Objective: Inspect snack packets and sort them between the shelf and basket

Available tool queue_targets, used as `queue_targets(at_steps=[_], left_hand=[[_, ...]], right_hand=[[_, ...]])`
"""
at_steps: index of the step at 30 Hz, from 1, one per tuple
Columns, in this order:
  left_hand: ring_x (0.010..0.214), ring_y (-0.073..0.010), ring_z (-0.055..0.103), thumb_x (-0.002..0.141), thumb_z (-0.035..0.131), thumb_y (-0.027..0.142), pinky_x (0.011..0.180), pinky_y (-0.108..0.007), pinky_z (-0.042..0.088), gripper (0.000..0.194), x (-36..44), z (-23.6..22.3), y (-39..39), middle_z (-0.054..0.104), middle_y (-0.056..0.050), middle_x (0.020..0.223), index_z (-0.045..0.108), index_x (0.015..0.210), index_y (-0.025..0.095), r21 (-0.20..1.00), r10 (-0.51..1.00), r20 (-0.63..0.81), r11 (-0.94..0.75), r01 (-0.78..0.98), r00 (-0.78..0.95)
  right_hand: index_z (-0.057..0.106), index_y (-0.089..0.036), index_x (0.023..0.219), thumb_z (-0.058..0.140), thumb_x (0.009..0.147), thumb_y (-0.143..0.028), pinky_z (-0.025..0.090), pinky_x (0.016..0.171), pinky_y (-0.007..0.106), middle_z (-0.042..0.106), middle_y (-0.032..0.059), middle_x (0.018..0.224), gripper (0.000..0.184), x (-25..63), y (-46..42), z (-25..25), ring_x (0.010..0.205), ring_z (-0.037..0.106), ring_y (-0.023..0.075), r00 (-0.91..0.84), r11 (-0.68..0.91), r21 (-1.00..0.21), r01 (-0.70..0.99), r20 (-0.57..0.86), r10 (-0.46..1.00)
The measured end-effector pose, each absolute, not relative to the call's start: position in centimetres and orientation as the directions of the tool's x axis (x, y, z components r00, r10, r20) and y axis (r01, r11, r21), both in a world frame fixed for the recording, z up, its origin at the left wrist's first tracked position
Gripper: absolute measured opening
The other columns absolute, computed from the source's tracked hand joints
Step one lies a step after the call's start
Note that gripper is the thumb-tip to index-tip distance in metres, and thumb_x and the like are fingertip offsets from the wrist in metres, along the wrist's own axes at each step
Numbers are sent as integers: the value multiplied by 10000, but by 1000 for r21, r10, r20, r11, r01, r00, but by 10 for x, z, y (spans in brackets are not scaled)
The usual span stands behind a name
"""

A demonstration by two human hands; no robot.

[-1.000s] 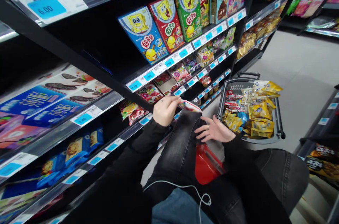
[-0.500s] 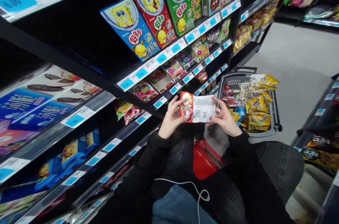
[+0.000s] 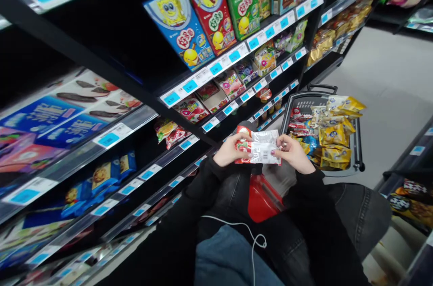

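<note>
Both my hands hold a red and white snack packet (image 3: 262, 147), its printed back with a barcode facing up. My left hand (image 3: 229, 149) pinches the red end, fingers on top. At the white end my right hand (image 3: 293, 154) grips the edge between thumb and bent fingers. The packet is over my lap, in front of the lower shelves. To the right of it stands a dark shopping basket (image 3: 355, 159) full of yellow snack packets (image 3: 333, 136), with red and white ones on its left side.
Shelves on the left carry cartoon snack boxes (image 3: 179, 26), small candy packs (image 3: 230, 84) and blue biscuit packs (image 3: 101, 180), with price labels (image 3: 216, 68) along the edges. Something red (image 3: 262, 202) sits between my legs. A white cable (image 3: 237, 223) hangs over my clothes. Another shelf (image 3: 412, 155) borders the right.
The view has shifted, so the shelves appear farther right. The packet looks more folded lengthwise, and my fingers have moved in over its top side. Both hands keep hold of it.
</note>
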State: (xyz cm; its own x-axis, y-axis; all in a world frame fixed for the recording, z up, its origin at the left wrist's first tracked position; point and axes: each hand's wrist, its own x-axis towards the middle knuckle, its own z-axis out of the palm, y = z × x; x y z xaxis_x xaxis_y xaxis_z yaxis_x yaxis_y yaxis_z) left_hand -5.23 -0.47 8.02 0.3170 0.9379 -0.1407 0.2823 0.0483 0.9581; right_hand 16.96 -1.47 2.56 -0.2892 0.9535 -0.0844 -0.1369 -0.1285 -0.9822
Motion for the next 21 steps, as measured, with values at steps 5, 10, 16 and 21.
queue_targets(at_steps=[5, 10, 16, 21], left_hand=[[732, -167, 560, 494, 744, 132, 737, -282, 440, 256, -46, 81, -30, 608, -4, 770, 656, 731, 164, 934, 937, -111, -16, 356, 332], [738, -174, 544, 494, 750, 148, 731, -301, 434, 107, -41, 92, -67, 573, -40, 837, 680, 575, 162, 866, 976, -125, 20, 500, 176], [648, -138, 563, 560, 710, 209, 674, -243, 419, 103, -54, 116, -90, 630, -5, 652, 695, 630, 135, 923, 922, -260, 150, 354, 286], [690, -136, 575, 496, 745, 201, 717, -221, 414, 178, -61, 136, -94, 662, 16, 671, 689, 652, 137, 962, 933, -203, 133, 240, 297]], right_hand=[[454, -244, 803, 688, 639, -278, 408, 507, 238, 481, -46, 684, 288, 165, -57, 15, 553, 479, 111, -186, -186, -963, -193, -150, 971], [496, -275, 795, 596, 707, -348, 416, 457, 292, 530, -8, 667, 152, 148, -130, 16, 529, 509, 167, -18, -144, -980, -138, -143, 990], [609, -192, 845, 624, 675, -402, 455, 568, 290, 638, 31, 739, 270, 137, -165, 44, 636, 576, 169, 123, -168, -970, -173, -191, 974], [620, -183, 913, 674, 647, -343, 476, 671, 303, 647, 78, 976, 315, 137, -160, 97, 812, 602, 202, 55, -277, -900, -337, -312, 948]])
